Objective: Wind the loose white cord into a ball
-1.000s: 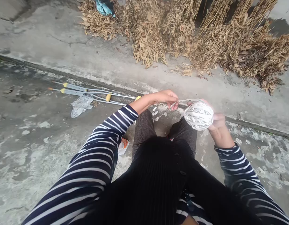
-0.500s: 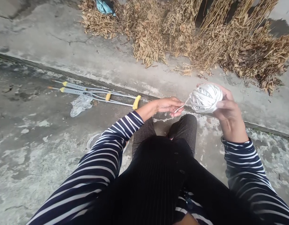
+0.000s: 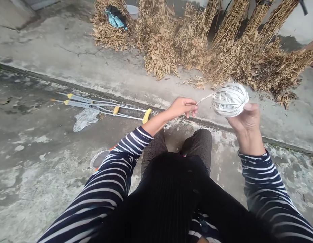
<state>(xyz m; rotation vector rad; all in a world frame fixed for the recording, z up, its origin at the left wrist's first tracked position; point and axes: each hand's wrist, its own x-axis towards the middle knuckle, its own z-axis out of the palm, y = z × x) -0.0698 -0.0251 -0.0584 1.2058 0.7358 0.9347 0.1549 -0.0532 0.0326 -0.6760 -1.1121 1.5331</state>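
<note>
My right hand (image 3: 245,119) holds up a white ball of flat cord (image 3: 230,99) from below, fingers wrapped round its underside. A short strand (image 3: 204,98) runs from the ball's left side to my left hand (image 3: 183,106), which pinches that strand between thumb and fingers. Both hands are raised in front of my knees, a hand's width apart. My arms are in dark sleeves with white stripes.
A metal crutch with yellow grips (image 3: 105,106) lies on the concrete to the left, beside a crumpled clear plastic bag (image 3: 84,118). Bundles of dry brown plants (image 3: 197,40) are heaped along the back. A shallow gutter line (image 3: 70,88) crosses the ground.
My right hand has lifted the ball up and slightly to the right. The left hand stayed near the same place, still pinching the strand, which now runs upward to the ball.
</note>
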